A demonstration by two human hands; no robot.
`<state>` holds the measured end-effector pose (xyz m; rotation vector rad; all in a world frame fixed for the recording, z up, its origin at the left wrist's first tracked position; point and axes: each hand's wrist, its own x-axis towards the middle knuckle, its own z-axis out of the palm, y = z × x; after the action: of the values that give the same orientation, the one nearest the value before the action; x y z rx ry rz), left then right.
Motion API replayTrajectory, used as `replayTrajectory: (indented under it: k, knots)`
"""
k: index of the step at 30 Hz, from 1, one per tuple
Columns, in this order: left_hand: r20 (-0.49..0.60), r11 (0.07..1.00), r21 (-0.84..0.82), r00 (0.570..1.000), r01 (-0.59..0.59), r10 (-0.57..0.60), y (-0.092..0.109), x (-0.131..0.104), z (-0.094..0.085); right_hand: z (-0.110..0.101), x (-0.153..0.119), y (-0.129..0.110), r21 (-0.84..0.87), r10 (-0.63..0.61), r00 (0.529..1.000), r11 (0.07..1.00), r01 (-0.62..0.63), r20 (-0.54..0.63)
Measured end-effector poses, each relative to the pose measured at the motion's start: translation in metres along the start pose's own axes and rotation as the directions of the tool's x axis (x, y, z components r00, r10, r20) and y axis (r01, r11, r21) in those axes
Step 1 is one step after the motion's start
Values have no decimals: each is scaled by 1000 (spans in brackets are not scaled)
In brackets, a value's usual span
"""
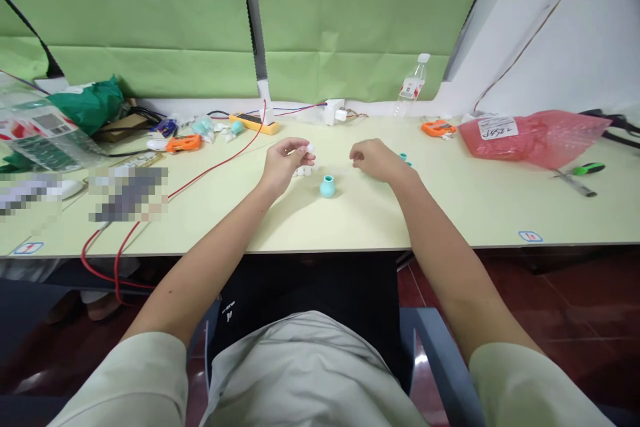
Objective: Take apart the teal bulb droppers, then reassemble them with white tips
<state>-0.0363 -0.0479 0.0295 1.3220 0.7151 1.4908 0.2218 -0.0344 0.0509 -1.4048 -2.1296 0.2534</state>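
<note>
My left hand point(285, 163) is closed, pinching a small white round piece point(311, 148) between thumb and fingertips. Just below it, several more small white pieces point(303, 172) lie on the table, partly hidden by the fingers. A small round-bellied turquoise pot point(327, 187) with an open neck stands upright between my hands, touched by neither. To its right, my right hand point(376, 159) is held low over the table with curled fingers; what they hold, if anything, is hidden. More turquoise pieces point(403, 157) show past the right wrist, mostly covered by it.
Along the back are a yellow multimeter point(255, 123), a white socket block point(334, 112) and a clear bottle point(413, 87). At right lie a pink bag point(530, 137), orange cutter point(439, 128) and green-handled tool point(589, 168). Red wires point(215, 167) cross the table at left.
</note>
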Motion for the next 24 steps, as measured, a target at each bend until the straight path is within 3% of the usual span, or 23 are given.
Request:
replayTrajectory:
  k: [2, 7, 14, 17, 19, 22, 24]
  knots:
    - [-36, 1000, -19, 999, 19, -19, 0, 1, -1, 3, -3, 4, -144, 55, 993, 989, -40, 104]
    - [-52, 998, -46, 998, 42, -45, 2, 1, 2, 18, -3, 0, -306, 107, 976, 951, -45, 189]
    - [-23, 991, -101, 996, 84, -87, 5, -2, 3, 25, 0, 0, -346, 126, 965, 937, -39, 231]
    - [-8, 988, -116, 995, 98, -99, 5, -2, 3, 20, 0, -1, -266, 105, 976, 963, -51, 193]
    - [-3, 988, -119, 995, 99, -100, 5, -1, 3, 15, 0, -3, -153, 75, 992, 986, -60, 97]
    - [-4, 991, -90, 995, 99, -100, 3, -1, 1, 9, 0, -8, 106, 30, 998, 994, -23, -59]
    - [-2, 996, -15, 996, 88, -88, 1, 0, -1, 9, 0, -12, 303, -14, 996, 952, 41, -92]
